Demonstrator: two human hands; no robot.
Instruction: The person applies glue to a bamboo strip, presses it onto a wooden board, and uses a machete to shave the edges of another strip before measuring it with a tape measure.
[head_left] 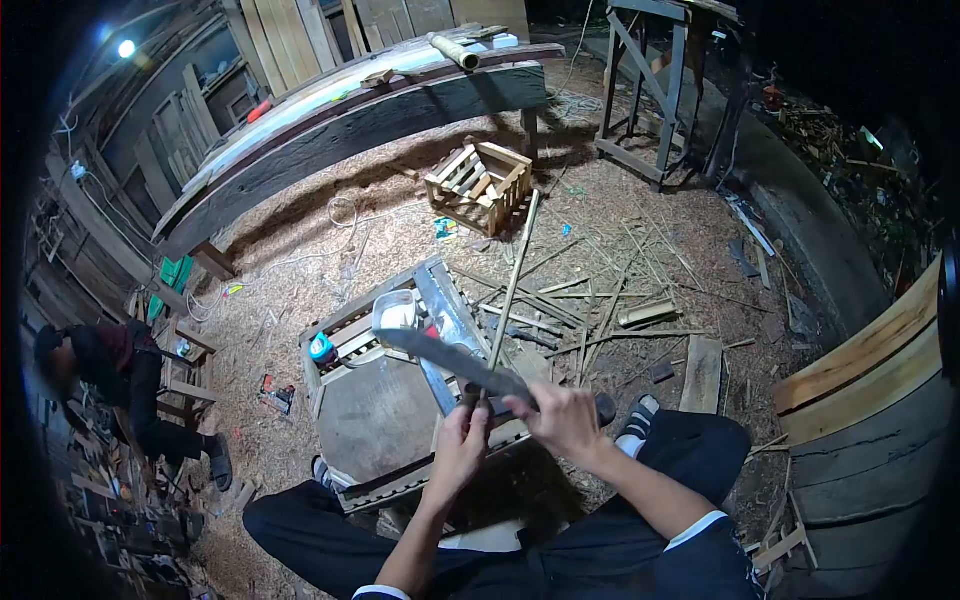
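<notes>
A large dark blade (pixel 445 358) is held by its handle in my right hand (pixel 563 418), its tip pointing up and left. Closed round the lower end of a long thin bamboo strip (pixel 513 285) is my left hand (pixel 460 438), just below the blade. The strip rises away from me, and the blade crosses it. Under both hands lies a low wooden frame with a grey board (pixel 375 415) and a metal strip (pixel 440 300). On the frame are a white container (pixel 396 311) and a blue-and-white item (pixel 321 347).
A slatted wooden crate (pixel 480 188) stands ahead, before a long workbench (pixel 400 110). Bamboo pieces (pixel 590 310) are scattered right of centre. A person (pixel 130 390) sits at the left. A power tool (pixel 277 393) lies on the floor. Planks (pixel 870 380) lean at the right.
</notes>
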